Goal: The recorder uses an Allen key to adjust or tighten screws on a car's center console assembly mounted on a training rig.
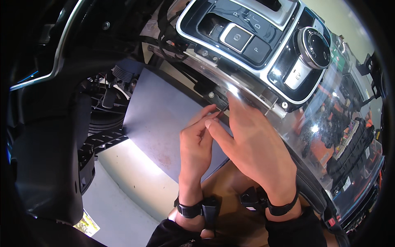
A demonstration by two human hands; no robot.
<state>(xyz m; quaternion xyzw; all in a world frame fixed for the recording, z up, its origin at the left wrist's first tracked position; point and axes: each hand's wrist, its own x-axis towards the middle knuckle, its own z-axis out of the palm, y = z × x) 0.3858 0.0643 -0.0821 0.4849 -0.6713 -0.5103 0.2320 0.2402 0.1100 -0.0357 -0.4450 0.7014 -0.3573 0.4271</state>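
Reaches forward with right hand [261, 144], back upward, thumb against fingers of left hand [195, 145]; gathers fingertips around a thin dark piece [224, 110], cannot tell by which hand pinched, beside console panel [265, 72] with white-lettered buttons [256, 50].

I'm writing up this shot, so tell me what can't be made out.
All in the head view:
Thin dark piece: partly covered by the left hand and right hand; which one grips it is unclear.
Control panel: cut off by the top edge.
Small parts: blurred behind the shiny clear cover.
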